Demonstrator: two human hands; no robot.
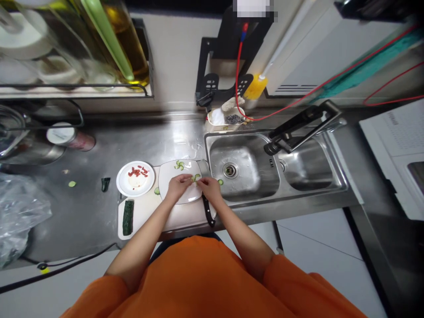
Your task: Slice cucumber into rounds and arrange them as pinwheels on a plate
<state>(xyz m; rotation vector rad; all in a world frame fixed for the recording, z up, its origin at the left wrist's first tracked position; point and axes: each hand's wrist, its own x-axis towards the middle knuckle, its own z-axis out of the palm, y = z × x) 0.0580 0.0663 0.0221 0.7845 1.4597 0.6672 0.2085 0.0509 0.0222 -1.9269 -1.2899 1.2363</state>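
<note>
Both my left hand [179, 187] and my right hand [210, 190] are over a white squarish plate [167, 173], their fingertips close together. Between them are thin green cucumber slices [196, 177], pinched from either side. Further back on the plate lies a small cluster of cucumber slices [179, 165]. The plate rests on a white cutting board [145, 219]. Below my right hand, a knife shows its black handle [208, 214]; the blade is mostly hidden. A dark green cucumber length [127, 217] lies at the board's left end.
A round white plate [119, 185] holds small red pieces. Left of it lie a cucumber end [105, 184] and a slice [72, 183]. A double sink [245, 163] with a black faucet [291, 128] is at right. A plastic bag [21, 216] and a jar [71, 136] stand left.
</note>
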